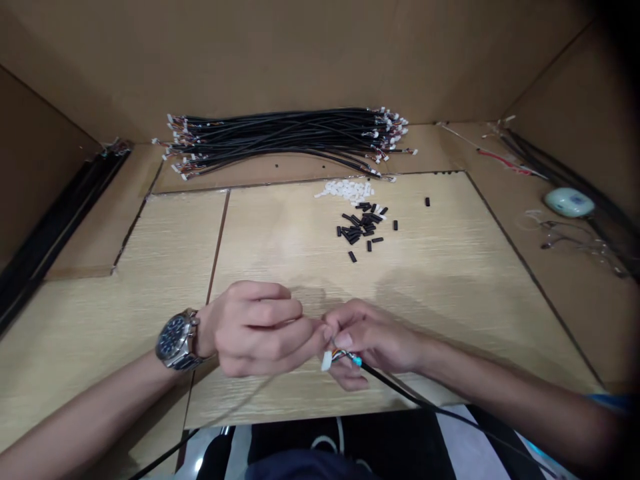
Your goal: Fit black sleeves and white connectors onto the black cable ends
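Both hands meet low at the near edge of the tabletop [450, 267]. Left hand [255, 330], with a wristwatch [176, 341] on the wrist, has its fingers curled shut and the tips pinched toward the right hand; what they pinch is hidden between the fingertips, probably a thin wire. Right hand [370, 340] has its fingers closed on the end of one black cable [425, 403], just behind its coloured wires and a small white connector [327, 361] that sticks out below the thumb. The cable runs back off the near edge and gets cut off at the frame's bottom right. A second thin dark line runs from under the left hand to the bottom left; blurred, can't tell what it is.

At the far side lies one bundle of black cables [285, 140] with white connectors on both ends, too many and too overlapped to count. Nearer, there is one small heap of white connectors [345, 190], not countable, and a scatter of black sleeves [361, 227], roughly twenty, with one stray to the right. On the right edge sit one pale green oval object [569, 201] and loose wires, dim and hard to make out.
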A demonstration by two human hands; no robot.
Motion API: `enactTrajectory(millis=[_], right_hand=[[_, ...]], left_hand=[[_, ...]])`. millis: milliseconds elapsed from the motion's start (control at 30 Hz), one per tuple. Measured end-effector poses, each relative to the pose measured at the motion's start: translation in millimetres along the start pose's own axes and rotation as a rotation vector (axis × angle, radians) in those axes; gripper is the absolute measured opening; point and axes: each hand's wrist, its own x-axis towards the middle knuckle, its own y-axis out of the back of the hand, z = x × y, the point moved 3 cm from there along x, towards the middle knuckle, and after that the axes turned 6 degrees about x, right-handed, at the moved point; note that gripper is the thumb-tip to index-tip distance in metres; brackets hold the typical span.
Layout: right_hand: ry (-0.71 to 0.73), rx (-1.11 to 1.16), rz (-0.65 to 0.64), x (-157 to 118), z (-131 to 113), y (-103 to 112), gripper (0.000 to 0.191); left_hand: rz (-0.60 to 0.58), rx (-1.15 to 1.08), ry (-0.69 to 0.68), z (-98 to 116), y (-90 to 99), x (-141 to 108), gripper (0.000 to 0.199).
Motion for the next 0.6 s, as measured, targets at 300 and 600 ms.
enactTrajectory(millis=[300, 600], right_hand=[[0.592, -1.191, 0.468, -10, -29, -13, 0.019], [0.808, -1.642, 0.457, -15, -31, -20, 0.018]], left_hand=[[-0.077, -0.206, 0.428, -27, -17.3, -4, 0.021], [-0.581, -0.953, 0.950, -2, -33.1, -7, 0.036]])
